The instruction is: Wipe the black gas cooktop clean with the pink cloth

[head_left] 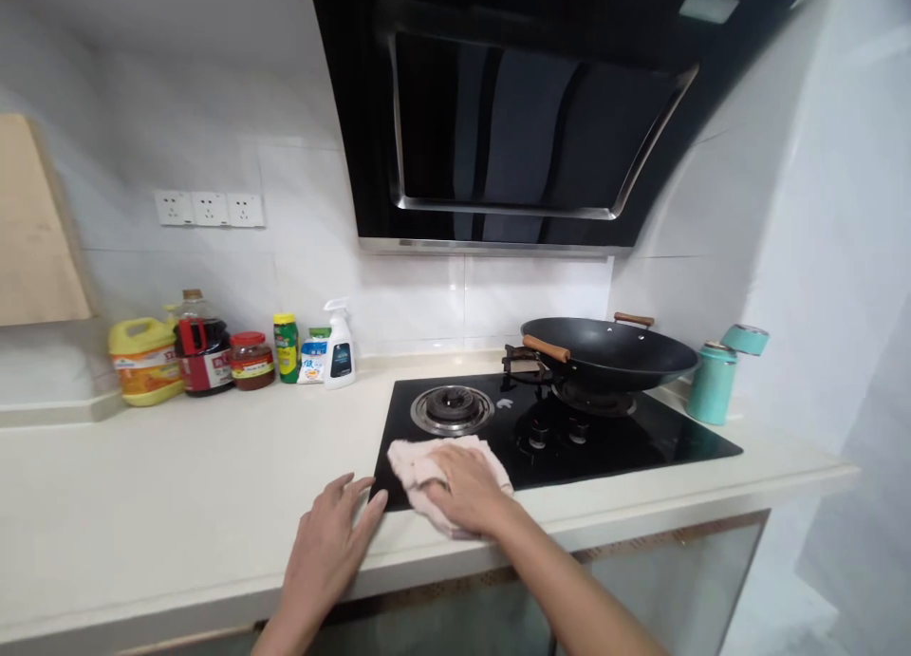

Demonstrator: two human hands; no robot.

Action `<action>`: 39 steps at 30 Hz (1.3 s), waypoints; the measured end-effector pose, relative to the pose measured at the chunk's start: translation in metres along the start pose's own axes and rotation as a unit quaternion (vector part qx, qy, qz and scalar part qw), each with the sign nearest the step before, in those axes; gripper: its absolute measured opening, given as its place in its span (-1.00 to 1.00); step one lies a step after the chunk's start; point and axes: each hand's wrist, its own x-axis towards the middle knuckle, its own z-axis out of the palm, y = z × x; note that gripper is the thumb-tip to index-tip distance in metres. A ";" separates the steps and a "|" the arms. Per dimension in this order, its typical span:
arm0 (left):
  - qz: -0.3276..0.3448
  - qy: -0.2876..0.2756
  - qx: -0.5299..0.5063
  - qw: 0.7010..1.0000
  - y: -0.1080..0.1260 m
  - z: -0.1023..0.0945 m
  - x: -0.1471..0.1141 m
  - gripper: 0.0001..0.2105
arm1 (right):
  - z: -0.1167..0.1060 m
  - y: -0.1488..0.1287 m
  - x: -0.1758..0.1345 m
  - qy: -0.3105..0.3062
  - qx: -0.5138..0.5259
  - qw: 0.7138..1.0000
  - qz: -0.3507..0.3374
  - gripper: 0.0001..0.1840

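My right hand [462, 490] presses a pale pink cloth [413, 466] onto the front left part of the black glass gas cooktop [462, 452], fingers curled into the fabric. The cloth's near edge hangs over the cooktop's front onto the counter. My left hand [327, 533] rests with fingers apart on the counter's front, its fingertips by the cooktop's near left corner. Just behind the cloth is the bare left burner [454, 407]. A black wok [604, 352] with wooden handles sits over the right burner, behind two knobs [559, 435].
Left along the wall stand a yellow jug [146, 364], a dark sauce bottle [206, 357], a red-lidded jar [251, 362], a green container [286, 350] and a white spray bottle [340, 352]. A turquoise canister [712, 385] stands right. The range hood [512, 134] slants overhead.
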 end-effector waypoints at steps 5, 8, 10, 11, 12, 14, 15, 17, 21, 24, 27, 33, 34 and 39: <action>0.020 0.001 -0.096 0.995 0.025 0.002 0.011 -0.53 | -0.009 0.007 -0.006 -0.058 0.040 0.997 0.036 -0.39; 0.091 0.017 -0.069 0.993 0.056 0.012 0.020 -0.59 | -0.018 0.017 -0.027 -0.033 0.084 0.996 0.009 -0.47; 0.141 0.027 -0.021 0.989 0.082 0.023 0.024 -0.62 | -0.027 0.030 -0.044 0.043 0.067 0.997 0.012 -0.62; 0.161 0.022 0.005 0.987 0.096 0.029 0.025 -0.62 | -0.032 0.037 -0.052 0.085 0.050 0.995 0.022 -0.67; 0.177 0.009 0.030 0.984 0.108 0.035 0.026 -0.61 | -0.037 0.046 -0.061 0.125 0.033 0.991 0.035 -0.70; 0.191 -0.034 0.073 0.978 0.129 0.046 0.027 -0.59 | -0.044 0.063 -0.075 0.190 0.013 0.980 0.061 -0.72; 0.192 -0.055 0.091 0.976 0.137 0.050 0.028 -0.59 | -0.046 0.072 -0.082 0.211 0.007 0.975 0.071 -0.72; 0.193 -0.088 0.116 0.970 0.144 0.055 0.031 -0.62 | -0.047 0.088 -0.092 0.239 -0.006 0.968 0.081 -0.73; 0.172 -0.139 0.128 0.967 0.131 0.048 0.047 -0.66 | -0.039 0.105 -0.104 0.260 -0.042 0.963 0.063 -0.76; 0.118 -0.145 0.145 0.972 0.113 0.041 0.068 -0.68 | -0.031 0.105 -0.106 0.269 -0.084 0.959 0.042 -0.81; 0.065 -0.146 0.146 0.976 0.095 0.042 0.094 -0.67 | -0.024 0.101 -0.107 0.284 -0.126 0.950 0.028 -0.83; -0.005 -0.162 0.139 0.977 0.069 0.061 0.151 -0.61 | -0.017 0.109 -0.113 0.326 -0.171 0.930 -0.021 -0.85; -0.010 -0.164 0.139 0.977 0.064 0.064 0.160 -0.61 | -0.017 0.111 -0.114 0.321 -0.176 0.930 -0.024 -0.84; -0.025 -0.160 0.138 0.977 0.035 0.079 0.200 -0.59 | -0.010 0.113 -0.115 0.311 -0.195 0.930 -0.023 -0.84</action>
